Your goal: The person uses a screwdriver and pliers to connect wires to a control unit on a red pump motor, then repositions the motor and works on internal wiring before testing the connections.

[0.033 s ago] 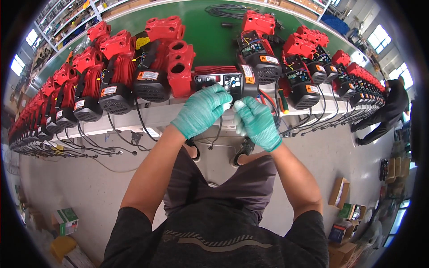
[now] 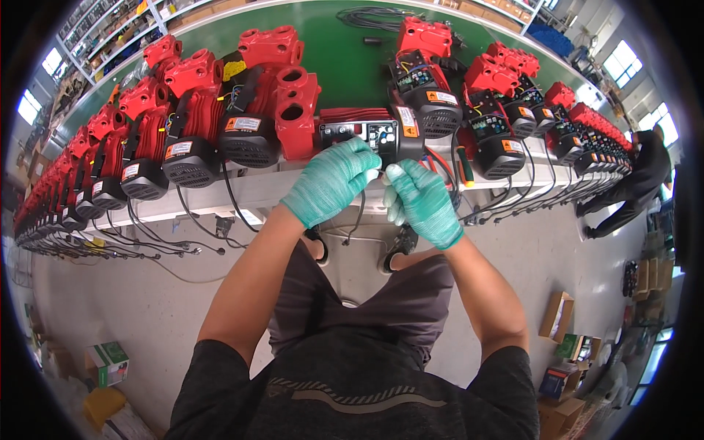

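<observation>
Open unit (image 2: 356, 115), red and black

Unit: lies on the green tabletop (image 2: 345, 84), just beyond the left grip (image 2: 330, 185); board (image 2: 382, 138) exposed.
Left grip: gloved, fingertips gathered toward the thumb at the unit's near edge.
Right grip (image 2: 425, 203): gloved, thumb and forefinger together, tips just beside the left's. Whether either pinches anything: cannot tell.
Hand tool (image 2: 466, 167): right of and beyond the right grip.
Handling, in judgement: fine fingertip work; best with both grips close and steady, without pressing the board.

Green-gloved left hand (image 2: 334, 182) at open red-black motor (image 2: 372, 126); right hand (image 2: 425, 202) just beside.
</observation>
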Motion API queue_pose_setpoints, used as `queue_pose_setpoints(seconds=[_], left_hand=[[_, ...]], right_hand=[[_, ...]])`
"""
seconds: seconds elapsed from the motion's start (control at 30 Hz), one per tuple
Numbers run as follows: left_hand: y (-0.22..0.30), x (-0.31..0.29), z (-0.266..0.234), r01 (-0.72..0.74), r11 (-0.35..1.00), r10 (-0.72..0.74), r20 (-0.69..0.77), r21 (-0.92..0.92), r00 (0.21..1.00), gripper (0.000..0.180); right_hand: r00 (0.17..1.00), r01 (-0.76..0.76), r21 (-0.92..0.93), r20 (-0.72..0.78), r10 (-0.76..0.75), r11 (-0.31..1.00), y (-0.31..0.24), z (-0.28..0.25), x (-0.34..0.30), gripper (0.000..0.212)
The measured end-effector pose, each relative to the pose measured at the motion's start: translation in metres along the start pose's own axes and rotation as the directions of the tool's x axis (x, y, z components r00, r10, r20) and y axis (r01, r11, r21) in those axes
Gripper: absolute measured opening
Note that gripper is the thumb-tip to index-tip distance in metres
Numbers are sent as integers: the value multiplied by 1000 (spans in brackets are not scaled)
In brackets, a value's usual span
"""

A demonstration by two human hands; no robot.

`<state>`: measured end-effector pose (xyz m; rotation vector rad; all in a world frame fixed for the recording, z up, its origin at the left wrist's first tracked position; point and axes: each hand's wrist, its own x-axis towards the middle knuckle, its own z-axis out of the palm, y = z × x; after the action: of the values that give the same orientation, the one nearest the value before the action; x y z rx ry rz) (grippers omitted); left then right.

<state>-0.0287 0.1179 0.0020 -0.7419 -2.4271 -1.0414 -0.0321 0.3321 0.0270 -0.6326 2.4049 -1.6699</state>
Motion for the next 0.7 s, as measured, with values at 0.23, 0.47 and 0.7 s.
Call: queue_pose_setpoints(seconds=[0.23, 0.47, 0.7], left_hand=[[2, 2, -2, -14, 999, 14, 10, 36, 1000, 17], [15, -5, 3, -1, 995, 9, -80, 101, 997, 19], [20, -14, 15, 117, 971, -64, -245, 210, 967, 26]], right_hand=[[928, 290, -267, -156, -338, 919, 16, 1, 3, 27], [997, -25, 21, -69, 27, 999, 5, 15, 6, 17], [996, -87, 195, -15, 92, 977, 1, 21, 5, 14]])
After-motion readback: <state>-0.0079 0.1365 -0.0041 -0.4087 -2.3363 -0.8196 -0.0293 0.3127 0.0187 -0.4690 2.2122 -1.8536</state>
